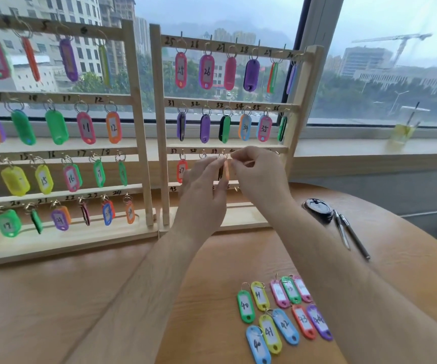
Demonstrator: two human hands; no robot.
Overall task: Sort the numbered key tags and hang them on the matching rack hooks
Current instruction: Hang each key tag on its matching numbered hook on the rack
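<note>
left rack: wooden, rails numbered up to 24, every visible hook carrying a tag; stands at 10 o'clock on the counter.

right rack: rails 25 to 36 filled; third rail holds tag 37 at its left end; bottom rail, marked 43 onward, shows bare hooks.

left hand: raised before the third rail, fingertips pinched narrow on the side of an orange tag.

orange tag: hangs edge-on, long axis vertical, directly under the hook marked 39, between the two hands; its number is not readable.

right hand: at 3 o'clock of the tag, grip narrow at the ring end, just below the rail. whether the ring is over the hook cannot be told. judged: the ring needs to travel toward 12 o'clock; the right hand is nearer it.

loose tags: at 5 o'clock on the counter, numbered 40 upward, lying flat, well apart from the counter edge; open room between them and the rack base.

pens and a dark round object: at 3 o'clock, clear of the work.
</note>
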